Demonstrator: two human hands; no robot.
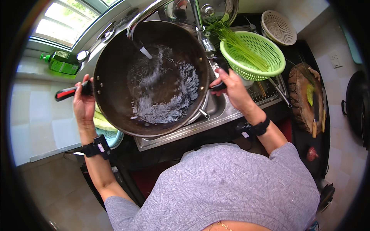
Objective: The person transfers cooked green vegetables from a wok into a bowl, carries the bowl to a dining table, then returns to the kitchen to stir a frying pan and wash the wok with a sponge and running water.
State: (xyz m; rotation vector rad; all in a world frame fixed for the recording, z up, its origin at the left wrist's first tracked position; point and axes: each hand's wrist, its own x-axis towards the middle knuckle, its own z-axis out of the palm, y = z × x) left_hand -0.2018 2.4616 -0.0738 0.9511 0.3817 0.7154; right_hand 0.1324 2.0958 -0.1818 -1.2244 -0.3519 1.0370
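Note:
Over the stainless steel sink (144, 143) I hold a large dark wok (115, 66). My left hand (83, 104) grips its long black-and-red handle (65, 93), close to the rim. On the opposite side, my right hand (232, 88) is closed around the short black helper handle (218, 86). A chrome faucet (134, 33) arches over the wok, and a stream runs from its spout into the pan. Water (162, 109) swirls and ripples across the wok's bottom and right side. The wok hides most of the sink basin.
A green colander (276, 62) with long green stalks (248, 53) stands to the right, a white basket (279, 27) behind it. On a wooden chopping block (299, 95) lies a knife (315, 115). A green bottle (63, 62) sits by the window; a blue basket (115, 140) is left of the sink.

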